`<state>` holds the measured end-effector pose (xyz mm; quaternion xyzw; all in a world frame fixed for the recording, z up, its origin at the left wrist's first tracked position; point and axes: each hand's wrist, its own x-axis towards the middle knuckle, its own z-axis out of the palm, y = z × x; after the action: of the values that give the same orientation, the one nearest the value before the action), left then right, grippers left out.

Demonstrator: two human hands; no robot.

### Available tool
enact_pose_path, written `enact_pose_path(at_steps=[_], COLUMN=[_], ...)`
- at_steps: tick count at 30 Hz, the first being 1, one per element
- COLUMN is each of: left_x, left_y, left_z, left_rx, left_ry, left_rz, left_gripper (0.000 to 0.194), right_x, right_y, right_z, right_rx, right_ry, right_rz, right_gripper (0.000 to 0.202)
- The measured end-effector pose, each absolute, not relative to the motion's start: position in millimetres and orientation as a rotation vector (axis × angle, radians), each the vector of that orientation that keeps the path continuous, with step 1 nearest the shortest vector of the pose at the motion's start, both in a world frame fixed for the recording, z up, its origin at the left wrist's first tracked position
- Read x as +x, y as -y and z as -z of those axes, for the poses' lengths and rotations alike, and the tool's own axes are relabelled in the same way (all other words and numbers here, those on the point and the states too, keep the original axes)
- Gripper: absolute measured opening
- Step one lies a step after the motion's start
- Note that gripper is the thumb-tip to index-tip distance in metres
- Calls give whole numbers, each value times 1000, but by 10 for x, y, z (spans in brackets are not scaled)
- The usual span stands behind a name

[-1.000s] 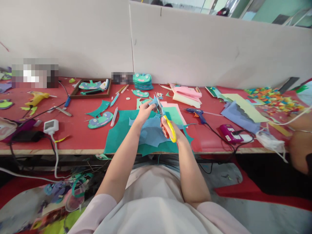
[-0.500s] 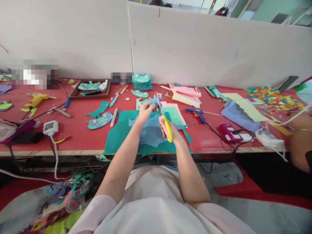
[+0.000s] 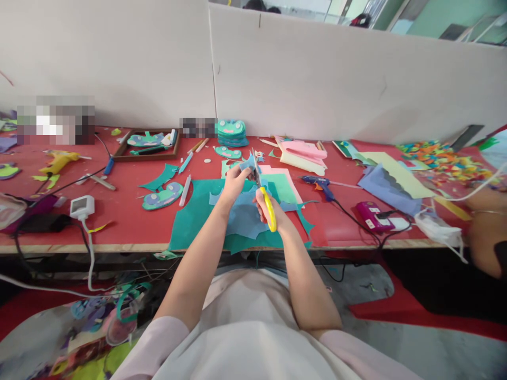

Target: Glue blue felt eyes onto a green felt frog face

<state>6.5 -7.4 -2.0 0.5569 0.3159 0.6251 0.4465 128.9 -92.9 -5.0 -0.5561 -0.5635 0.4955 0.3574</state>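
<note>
My left hand [image 3: 236,181] pinches a small blue felt piece [image 3: 247,162] above the table. Yellow-handled scissors [image 3: 270,212] are gripped in my right hand [image 3: 264,203], blades pointing away from me and against the edge of the blue piece. Under both hands lies a larger blue felt sheet [image 3: 246,217] with a jagged outline, on top of a teal felt sheet [image 3: 194,221]. Pale green and pink sheets lie just beyond my right hand. To the left rest a teal felt scrap [image 3: 161,178] and a face-shaped felt piece [image 3: 163,196].
A wooden tray [image 3: 146,157] and a stack of felt faces [image 3: 231,132] stand along the back. Right are a blue glue gun [image 3: 319,186], a purple power strip [image 3: 374,217] and cables. Left is a yellow glue gun [image 3: 59,161]. Another person's arm [image 3: 489,227] is at the right edge.
My right hand and the scissors have shifted slightly left, bringing the blades closer to my left hand. The blue piece has tilted a little in my left fingers.
</note>
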Motion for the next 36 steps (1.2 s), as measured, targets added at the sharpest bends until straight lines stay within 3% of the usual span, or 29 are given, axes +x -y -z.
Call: enact_pose_path(at_steps=[36], left_x=[19], left_y=[61], left_z=[1], left_rx=[1388], left_ry=[-696], left_rz=[-1394], left_gripper=[22], right_x=[1400], right_y=[1017], right_z=[-143], right_rx=[-1461], right_ry=[1429], right_rz=[-1418], right_gripper=[55])
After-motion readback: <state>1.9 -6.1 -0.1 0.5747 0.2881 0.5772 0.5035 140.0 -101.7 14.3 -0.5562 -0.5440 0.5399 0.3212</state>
